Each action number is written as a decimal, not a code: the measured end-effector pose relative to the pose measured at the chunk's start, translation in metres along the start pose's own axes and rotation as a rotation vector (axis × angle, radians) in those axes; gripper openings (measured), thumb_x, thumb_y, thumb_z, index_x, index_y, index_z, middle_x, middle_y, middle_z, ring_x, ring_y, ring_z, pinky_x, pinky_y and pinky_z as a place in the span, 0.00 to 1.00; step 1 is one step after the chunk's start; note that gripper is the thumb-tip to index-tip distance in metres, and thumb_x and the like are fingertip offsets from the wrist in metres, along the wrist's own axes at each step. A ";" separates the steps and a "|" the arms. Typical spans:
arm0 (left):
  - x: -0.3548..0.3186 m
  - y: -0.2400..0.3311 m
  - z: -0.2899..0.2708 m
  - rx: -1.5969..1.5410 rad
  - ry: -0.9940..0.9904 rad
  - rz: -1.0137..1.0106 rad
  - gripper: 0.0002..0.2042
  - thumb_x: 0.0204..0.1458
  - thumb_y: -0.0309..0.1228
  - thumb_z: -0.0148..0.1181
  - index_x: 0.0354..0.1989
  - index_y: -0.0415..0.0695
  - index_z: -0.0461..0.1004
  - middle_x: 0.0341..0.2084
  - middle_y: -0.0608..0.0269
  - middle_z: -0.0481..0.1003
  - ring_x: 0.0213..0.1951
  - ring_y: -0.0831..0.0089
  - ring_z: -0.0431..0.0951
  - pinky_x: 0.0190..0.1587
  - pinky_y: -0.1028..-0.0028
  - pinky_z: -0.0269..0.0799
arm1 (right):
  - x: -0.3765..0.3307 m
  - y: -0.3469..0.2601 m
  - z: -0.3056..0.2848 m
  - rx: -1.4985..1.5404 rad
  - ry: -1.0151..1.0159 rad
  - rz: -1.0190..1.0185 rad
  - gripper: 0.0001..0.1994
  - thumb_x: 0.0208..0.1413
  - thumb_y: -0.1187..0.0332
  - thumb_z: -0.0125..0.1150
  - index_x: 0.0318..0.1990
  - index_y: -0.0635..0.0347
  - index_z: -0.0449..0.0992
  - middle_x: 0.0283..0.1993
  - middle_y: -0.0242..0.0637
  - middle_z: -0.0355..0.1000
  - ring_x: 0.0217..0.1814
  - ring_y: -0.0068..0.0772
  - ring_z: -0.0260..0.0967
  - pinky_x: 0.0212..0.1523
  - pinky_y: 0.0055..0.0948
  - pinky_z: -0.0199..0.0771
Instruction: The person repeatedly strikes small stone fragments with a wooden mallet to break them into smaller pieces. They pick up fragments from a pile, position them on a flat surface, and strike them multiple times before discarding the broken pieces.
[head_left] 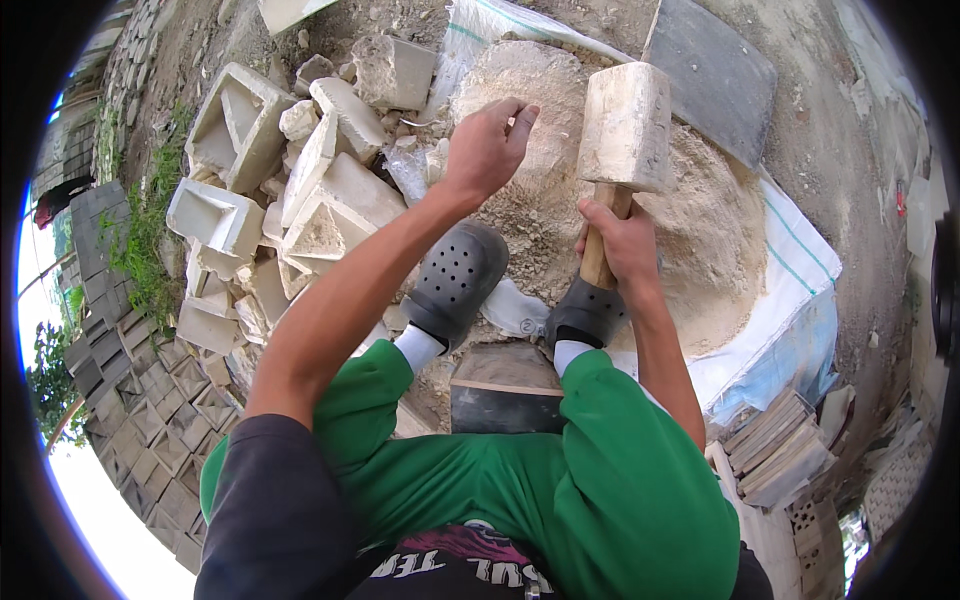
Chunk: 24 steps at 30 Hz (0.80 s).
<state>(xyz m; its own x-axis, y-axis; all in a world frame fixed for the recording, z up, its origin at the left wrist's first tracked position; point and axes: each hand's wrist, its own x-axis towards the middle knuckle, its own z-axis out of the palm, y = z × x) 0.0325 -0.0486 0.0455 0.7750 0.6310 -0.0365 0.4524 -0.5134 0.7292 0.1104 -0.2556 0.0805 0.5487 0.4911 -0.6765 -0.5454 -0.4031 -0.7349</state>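
My right hand [622, 240] is wrapped round the wooden handle of a big mallet [625, 125]. Its thick, pale, dust-covered head points away from me, over the heap of crushed beige-white powder [715, 240]. To the left, my left hand [490, 150] hovers above the near left part of that heap, its fingers curled in and the thumb alongside. Nothing shows in it, though the fingertips are turned away. Under the powder lies a white woven sheet [800, 250] with green-blue stripes.
Broken pale plaster-like blocks [325, 215] are piled at the left. A dark flat slab [715, 80] lies at the far right. Between my grey clogs [455, 280] sits a dark block [507, 390]. Stacked tiles [780, 450] stand near right; grey blocks [150, 420] line the left.
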 end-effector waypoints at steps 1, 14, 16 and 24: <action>0.006 -0.009 -0.024 0.104 -0.078 0.112 0.15 0.65 0.40 0.57 0.42 0.38 0.80 0.31 0.51 0.82 0.30 0.56 0.82 0.35 0.61 0.76 | 0.002 0.003 0.001 -0.023 -0.007 -0.029 0.14 0.56 0.65 0.68 0.41 0.68 0.75 0.23 0.35 0.73 0.20 0.28 0.74 0.22 0.28 0.75; -0.004 -0.070 -0.128 0.825 -0.852 0.087 0.29 0.53 0.39 0.68 0.61 0.40 0.68 0.49 0.51 0.74 0.52 0.52 0.77 0.51 0.56 0.76 | 0.020 0.024 0.055 -0.518 -0.183 -0.164 0.23 0.51 0.59 0.69 0.46 0.72 0.75 0.32 0.47 0.80 0.30 0.36 0.80 0.35 0.35 0.79; -0.009 -0.076 -0.108 0.775 -0.829 0.090 0.33 0.50 0.42 0.71 0.63 0.40 0.67 0.51 0.51 0.74 0.53 0.52 0.77 0.52 0.57 0.76 | 0.024 0.031 0.066 -0.551 -0.160 -0.208 0.25 0.49 0.58 0.69 0.47 0.70 0.75 0.33 0.50 0.80 0.32 0.40 0.81 0.39 0.37 0.79; -0.022 -0.112 -0.063 0.471 -0.522 -0.122 0.36 0.45 0.44 0.74 0.60 0.37 0.69 0.51 0.45 0.75 0.55 0.47 0.75 0.57 0.55 0.71 | 0.007 0.027 0.030 -0.421 0.004 -0.103 0.16 0.52 0.65 0.68 0.43 0.68 0.75 0.25 0.39 0.76 0.21 0.26 0.75 0.25 0.30 0.74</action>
<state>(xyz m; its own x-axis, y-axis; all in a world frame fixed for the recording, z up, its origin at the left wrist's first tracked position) -0.0630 0.0319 0.0078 0.7634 0.3994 -0.5076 0.6007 -0.7280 0.3304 0.0804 -0.2401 0.0577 0.5895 0.5425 -0.5986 -0.1821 -0.6327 -0.7527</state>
